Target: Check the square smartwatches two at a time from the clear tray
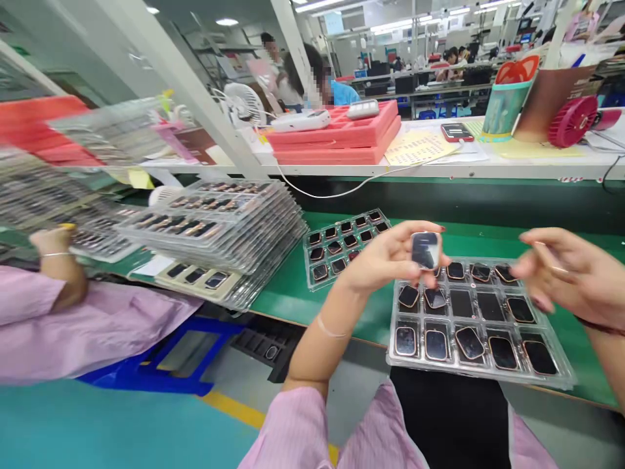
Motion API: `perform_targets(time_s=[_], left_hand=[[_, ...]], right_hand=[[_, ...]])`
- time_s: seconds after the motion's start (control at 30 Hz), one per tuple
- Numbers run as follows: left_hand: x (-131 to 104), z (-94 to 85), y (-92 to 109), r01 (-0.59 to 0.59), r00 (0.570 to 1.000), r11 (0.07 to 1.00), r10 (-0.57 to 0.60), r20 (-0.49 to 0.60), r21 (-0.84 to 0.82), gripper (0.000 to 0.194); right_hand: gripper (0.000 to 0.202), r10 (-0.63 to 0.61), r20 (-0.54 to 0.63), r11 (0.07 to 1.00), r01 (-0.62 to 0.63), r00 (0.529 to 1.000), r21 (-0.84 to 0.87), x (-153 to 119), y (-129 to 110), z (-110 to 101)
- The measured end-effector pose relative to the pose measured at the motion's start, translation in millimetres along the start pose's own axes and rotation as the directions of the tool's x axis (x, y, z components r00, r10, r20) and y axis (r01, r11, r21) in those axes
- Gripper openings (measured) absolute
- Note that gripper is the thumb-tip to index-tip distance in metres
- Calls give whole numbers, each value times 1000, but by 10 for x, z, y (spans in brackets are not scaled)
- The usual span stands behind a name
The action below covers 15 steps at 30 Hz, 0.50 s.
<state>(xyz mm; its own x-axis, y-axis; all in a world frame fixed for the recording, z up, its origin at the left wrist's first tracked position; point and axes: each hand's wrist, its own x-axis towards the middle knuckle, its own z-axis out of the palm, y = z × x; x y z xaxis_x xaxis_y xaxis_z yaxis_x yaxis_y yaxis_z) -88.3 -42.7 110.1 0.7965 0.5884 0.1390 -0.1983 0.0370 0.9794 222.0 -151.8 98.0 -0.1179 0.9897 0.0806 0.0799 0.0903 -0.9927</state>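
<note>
My left hand is closed around the edges of a smartwatch case, its dark glossy face toward me. It is above the back left of a clear plastic tray. Off the tray's back right side, my right hand pinches a thin, gold-rimmed piece seen nearly edge-on; it looks like another watch case, though blur hides its detail. Several gold-rimmed watch cases, such as one at front left, lie in the tray's compartments, some tilted. My left fingers cover part of the back row.
Behind my left arm lies a second watch tray. A tall stack of filled trays stands to the left, beside a co-worker's arm. The shelf above holds red foam blocks, a cup and a small fan.
</note>
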Motion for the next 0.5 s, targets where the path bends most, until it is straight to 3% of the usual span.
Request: perform_targets(time_s=[0.1,0.23,0.37,0.5], left_hand=[[485,-21,-462,62,996,997,-60,71,-34,80],[812,10,-943,139,988,990,-136,-68,32,60],[886,36,-1146,163,967,981,-138,-216,104,34],[879,19,-1212,149,966,981,-117,-232,127,37]], right_hand=[[56,118,-7,988,-117,993,98,365,281,99],[51,185,-89,980,-177,979,95,661,741,136],[35,180,-127,984,-181,975,4,694,985,114],[36,135,-119,990,-138,984,-22,669,1023,107]])
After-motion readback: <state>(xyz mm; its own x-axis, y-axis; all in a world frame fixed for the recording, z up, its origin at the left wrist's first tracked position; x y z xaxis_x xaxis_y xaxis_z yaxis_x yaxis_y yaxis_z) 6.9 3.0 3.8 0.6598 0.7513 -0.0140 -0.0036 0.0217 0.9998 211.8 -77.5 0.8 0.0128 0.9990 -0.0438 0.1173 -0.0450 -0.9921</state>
